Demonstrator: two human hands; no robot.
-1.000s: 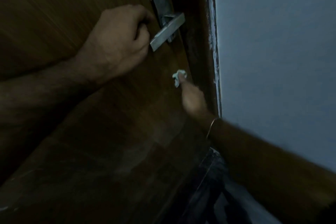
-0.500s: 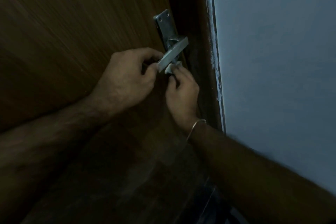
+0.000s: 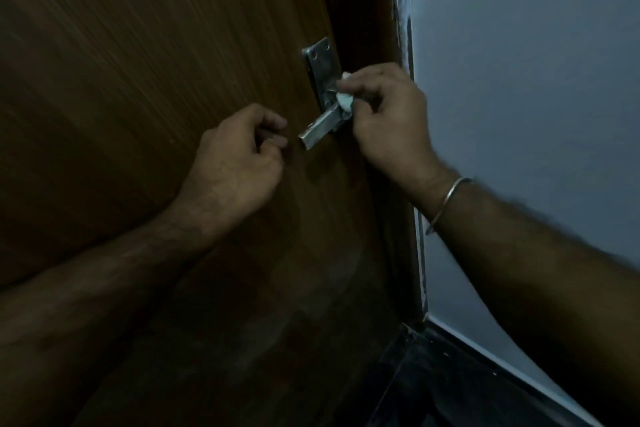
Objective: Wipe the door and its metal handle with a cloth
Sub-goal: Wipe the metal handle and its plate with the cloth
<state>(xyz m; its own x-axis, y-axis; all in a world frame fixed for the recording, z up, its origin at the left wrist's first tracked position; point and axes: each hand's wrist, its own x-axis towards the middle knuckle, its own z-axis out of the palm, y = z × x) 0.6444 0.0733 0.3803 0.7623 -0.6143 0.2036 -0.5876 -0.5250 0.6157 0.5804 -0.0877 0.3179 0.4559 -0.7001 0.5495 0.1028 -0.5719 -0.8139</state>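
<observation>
The brown wooden door (image 3: 138,87) fills the left and middle of the view; its grain runs in fine lines and I can read no writing on it. To the right of the door stands a pale grey-blue wall (image 3: 536,80), with a dark frame strip between them. On the door, near its right edge, sits the metal handle (image 3: 320,130): a plate with two screw holes at its top and a flat lever that points down and to the left. No brand mark can be read on the metal.

The left hand (image 3: 239,163) is just left of the lever's free end, apart from it; its fingers (image 3: 275,121) are curled together and hold nothing. The right hand (image 3: 388,114) is on the right side of the handle. Its fingers (image 3: 360,74) and thumb pinch a small white cloth (image 3: 344,100) and press it against the handle where the lever joins the plate. A thin metal bangle (image 3: 446,199) circles the right wrist.
</observation>
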